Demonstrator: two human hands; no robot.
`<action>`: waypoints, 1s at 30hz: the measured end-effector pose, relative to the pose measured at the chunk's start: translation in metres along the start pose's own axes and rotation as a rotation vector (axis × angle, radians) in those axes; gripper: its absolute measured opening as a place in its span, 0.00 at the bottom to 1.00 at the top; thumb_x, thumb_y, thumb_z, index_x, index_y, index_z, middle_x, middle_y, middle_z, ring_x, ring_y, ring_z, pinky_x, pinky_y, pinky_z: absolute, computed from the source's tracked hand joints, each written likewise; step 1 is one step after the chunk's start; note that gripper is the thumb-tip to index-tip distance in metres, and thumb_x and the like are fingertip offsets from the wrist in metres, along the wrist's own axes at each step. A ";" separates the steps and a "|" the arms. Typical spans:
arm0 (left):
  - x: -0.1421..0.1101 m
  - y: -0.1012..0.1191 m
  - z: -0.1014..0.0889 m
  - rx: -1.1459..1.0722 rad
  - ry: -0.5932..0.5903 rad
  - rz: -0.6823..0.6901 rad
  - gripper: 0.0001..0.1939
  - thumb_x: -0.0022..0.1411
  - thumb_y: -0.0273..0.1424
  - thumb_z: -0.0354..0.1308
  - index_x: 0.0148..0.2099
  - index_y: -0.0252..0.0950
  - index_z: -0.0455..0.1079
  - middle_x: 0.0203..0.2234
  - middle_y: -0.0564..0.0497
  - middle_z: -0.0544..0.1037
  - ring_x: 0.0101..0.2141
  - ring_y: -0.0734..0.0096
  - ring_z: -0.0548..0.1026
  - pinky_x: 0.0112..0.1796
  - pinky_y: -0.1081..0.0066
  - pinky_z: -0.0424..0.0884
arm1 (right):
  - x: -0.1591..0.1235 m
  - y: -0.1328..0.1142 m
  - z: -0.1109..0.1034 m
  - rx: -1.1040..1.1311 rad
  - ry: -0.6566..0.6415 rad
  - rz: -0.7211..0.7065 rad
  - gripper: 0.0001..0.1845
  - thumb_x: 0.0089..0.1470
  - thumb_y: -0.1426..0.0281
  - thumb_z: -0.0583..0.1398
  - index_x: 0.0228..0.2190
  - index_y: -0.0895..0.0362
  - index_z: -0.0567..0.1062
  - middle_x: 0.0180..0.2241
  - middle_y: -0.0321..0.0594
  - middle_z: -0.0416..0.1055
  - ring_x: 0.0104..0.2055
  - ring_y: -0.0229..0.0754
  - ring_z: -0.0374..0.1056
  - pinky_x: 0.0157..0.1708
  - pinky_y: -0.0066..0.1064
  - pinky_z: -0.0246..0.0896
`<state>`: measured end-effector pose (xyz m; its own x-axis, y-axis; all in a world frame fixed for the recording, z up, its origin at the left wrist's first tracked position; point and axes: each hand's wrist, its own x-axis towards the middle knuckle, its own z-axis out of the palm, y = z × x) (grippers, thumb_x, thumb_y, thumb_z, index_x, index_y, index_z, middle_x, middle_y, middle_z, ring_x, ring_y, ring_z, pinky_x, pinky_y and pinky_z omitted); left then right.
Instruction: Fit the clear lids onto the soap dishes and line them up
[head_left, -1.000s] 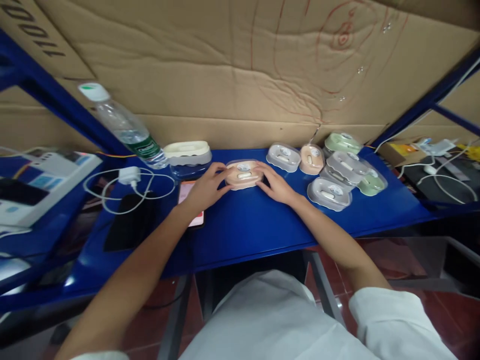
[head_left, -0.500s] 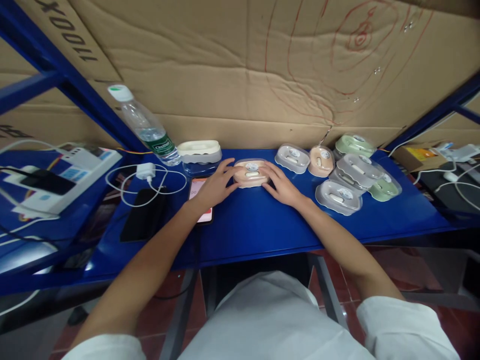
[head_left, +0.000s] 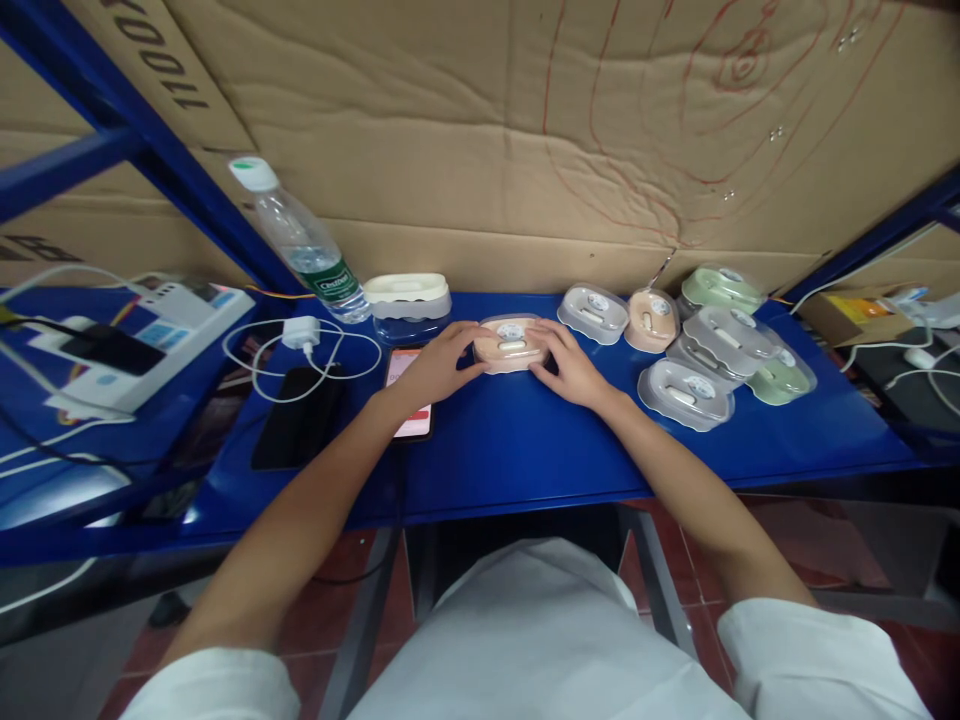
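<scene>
A peach oval plastic box (head_left: 511, 352) with a clear lid, a round sticker and a pale clip on its front stands on the blue table. My left hand (head_left: 450, 362) grips its left end, thumb at the front and fingers behind. At the right end, my right hand (head_left: 566, 366) has its fingers and thumb round the box in the same way. Some fingertips are hidden by the lid's edge. Close to my left wrist lies a phone (head_left: 412, 424) with a lit pinkish screen, partly covered by the forearm.
Right of my hands stand a grey box (head_left: 593, 313), another peach box (head_left: 651, 320) and a pile of grey and green boxes (head_left: 724, 340). To the left are stacked trays (head_left: 409, 290), a water bottle (head_left: 311, 255), a charger (head_left: 301, 335) and a dark phone (head_left: 296, 420). Cardboard (head_left: 420, 120) walls the back.
My left hand's fingers have closed in on the left end of the peach box. The whole view has shifted slightly; the box stays in about the same place on the table.
</scene>
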<state>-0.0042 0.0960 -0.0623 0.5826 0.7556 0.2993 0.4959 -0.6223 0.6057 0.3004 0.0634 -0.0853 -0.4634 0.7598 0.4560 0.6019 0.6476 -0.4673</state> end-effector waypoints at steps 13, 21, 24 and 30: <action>0.000 0.005 -0.005 0.004 -0.041 0.061 0.22 0.73 0.45 0.61 0.64 0.43 0.74 0.62 0.43 0.76 0.64 0.53 0.74 0.67 0.48 0.68 | 0.000 0.007 -0.022 0.011 -0.091 0.016 0.36 0.70 0.43 0.59 0.70 0.46 0.69 0.73 0.52 0.61 0.76 0.59 0.60 0.75 0.60 0.55; -0.004 0.025 0.004 0.063 -0.156 -0.057 0.30 0.76 0.40 0.56 0.76 0.45 0.63 0.79 0.40 0.58 0.76 0.48 0.60 0.72 0.46 0.60 | 0.000 0.003 -0.029 -0.031 -0.007 0.031 0.37 0.63 0.40 0.65 0.61 0.50 0.77 0.60 0.52 0.71 0.66 0.60 0.70 0.69 0.58 0.65; -0.006 0.026 -0.003 0.054 -0.290 -0.071 0.39 0.74 0.45 0.59 0.81 0.46 0.53 0.82 0.39 0.44 0.78 0.42 0.54 0.73 0.45 0.58 | -0.001 -0.003 -0.033 -0.079 -0.017 0.055 0.36 0.63 0.40 0.66 0.60 0.50 0.77 0.58 0.51 0.73 0.63 0.60 0.71 0.67 0.57 0.67; -0.004 0.006 -0.040 0.194 0.001 -0.064 0.38 0.78 0.43 0.52 0.83 0.44 0.48 0.81 0.41 0.49 0.80 0.49 0.48 0.75 0.47 0.52 | -0.003 -0.016 -0.018 -0.425 0.043 0.221 0.30 0.74 0.57 0.56 0.71 0.53 0.68 0.75 0.56 0.58 0.78 0.68 0.51 0.74 0.70 0.45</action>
<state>-0.0290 0.0978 -0.0304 0.5455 0.7948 0.2660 0.6463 -0.6009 0.4703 0.3041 0.0494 -0.0651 -0.2724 0.8678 0.4155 0.8997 0.3829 -0.2097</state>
